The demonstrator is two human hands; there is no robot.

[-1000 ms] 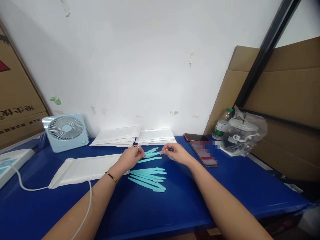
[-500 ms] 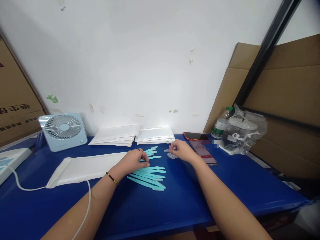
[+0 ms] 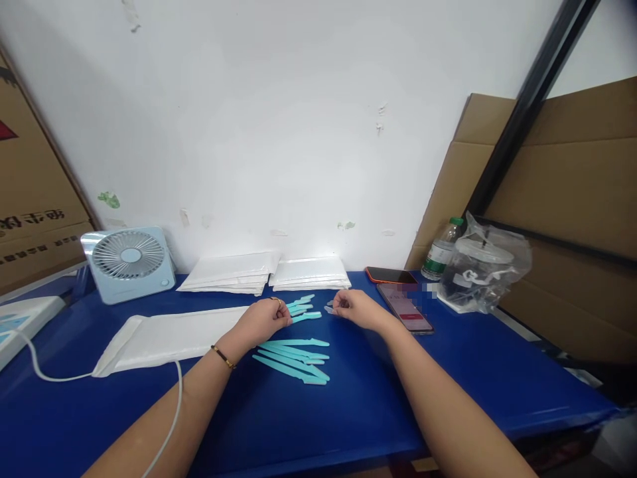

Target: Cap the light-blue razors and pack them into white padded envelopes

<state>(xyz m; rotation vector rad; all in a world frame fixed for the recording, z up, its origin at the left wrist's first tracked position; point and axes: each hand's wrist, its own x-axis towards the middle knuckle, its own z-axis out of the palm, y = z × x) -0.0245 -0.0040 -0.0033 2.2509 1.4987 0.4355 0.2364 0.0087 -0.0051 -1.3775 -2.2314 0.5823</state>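
My left hand is closed around one teal plastic stick whose end pokes out to the right. More teal sticks lie just behind it, and a group of several lies in front on the blue table. My right hand pinches a small clear cap between its fingertips, a short way right of the held stick's tip.
A long white padded envelope lies left of my hands; two stacks of envelopes sit by the wall. A small fan and white cable are at left. Two phones, a bottle and a bagged cup stand right.
My left hand set down near the sticks and now grips one. My right hand reached to the small clear pieces on the table and came back toward the stick holding one.
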